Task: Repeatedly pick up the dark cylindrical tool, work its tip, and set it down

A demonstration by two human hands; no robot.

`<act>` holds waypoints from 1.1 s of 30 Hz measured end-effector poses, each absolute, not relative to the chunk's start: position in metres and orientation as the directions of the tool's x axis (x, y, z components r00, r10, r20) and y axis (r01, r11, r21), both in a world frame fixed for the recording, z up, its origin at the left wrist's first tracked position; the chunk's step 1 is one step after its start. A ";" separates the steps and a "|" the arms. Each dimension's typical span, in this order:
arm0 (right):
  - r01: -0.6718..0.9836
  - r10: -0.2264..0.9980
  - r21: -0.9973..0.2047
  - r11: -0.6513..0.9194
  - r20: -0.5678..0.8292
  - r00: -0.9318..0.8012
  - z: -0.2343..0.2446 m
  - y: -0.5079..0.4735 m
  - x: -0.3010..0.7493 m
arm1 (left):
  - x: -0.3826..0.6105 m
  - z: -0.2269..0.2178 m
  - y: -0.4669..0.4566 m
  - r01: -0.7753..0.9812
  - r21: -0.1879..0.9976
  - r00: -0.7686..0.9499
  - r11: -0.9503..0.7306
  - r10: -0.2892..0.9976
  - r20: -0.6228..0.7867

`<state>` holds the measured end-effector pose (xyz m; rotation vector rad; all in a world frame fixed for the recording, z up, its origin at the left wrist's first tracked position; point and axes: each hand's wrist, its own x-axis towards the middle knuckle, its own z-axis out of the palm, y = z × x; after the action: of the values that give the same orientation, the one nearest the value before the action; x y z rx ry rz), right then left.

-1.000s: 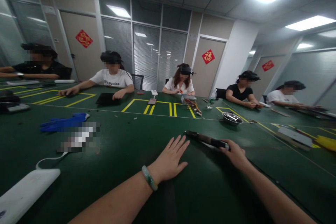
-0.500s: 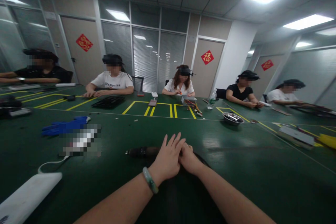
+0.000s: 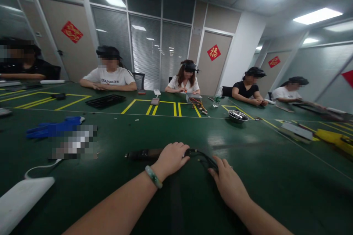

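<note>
A long dark tool (image 3: 145, 154) with a black cable (image 3: 204, 159) lies on the green table (image 3: 275, 176) in front of me. My left hand (image 3: 171, 158), with a green bangle on its wrist, is curled over the right end of the tool, where the cable starts. My right hand (image 3: 227, 180) lies just to the right, fingers together on the looped cable. Whether it grips the cable I cannot make out.
A white flat device (image 3: 22, 202) with a white lead sits at the near left, blue gloves (image 3: 52, 128) behind it. A metal bowl (image 3: 237, 116), a bottle (image 3: 217, 97) and a black tray (image 3: 104, 101) lie farther off. Several people sit round the far side.
The right hand brought the dark tool from the right to the middle and moved off to its cable. The left hand went from flat and spread to curled over the tool.
</note>
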<state>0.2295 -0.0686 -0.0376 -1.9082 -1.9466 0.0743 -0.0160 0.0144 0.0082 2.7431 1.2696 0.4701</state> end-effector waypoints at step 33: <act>0.863 0.899 -0.319 0.391 0.333 -0.285 0.004 -0.006 0.217 | -0.007 0.014 0.006 0.703 0.225 0.622 -0.675 0.737 0.265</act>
<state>0.2171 -0.0062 0.0042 -1.5108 -2.1979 0.1053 -0.0069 0.0062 0.0139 2.7392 1.2196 0.5161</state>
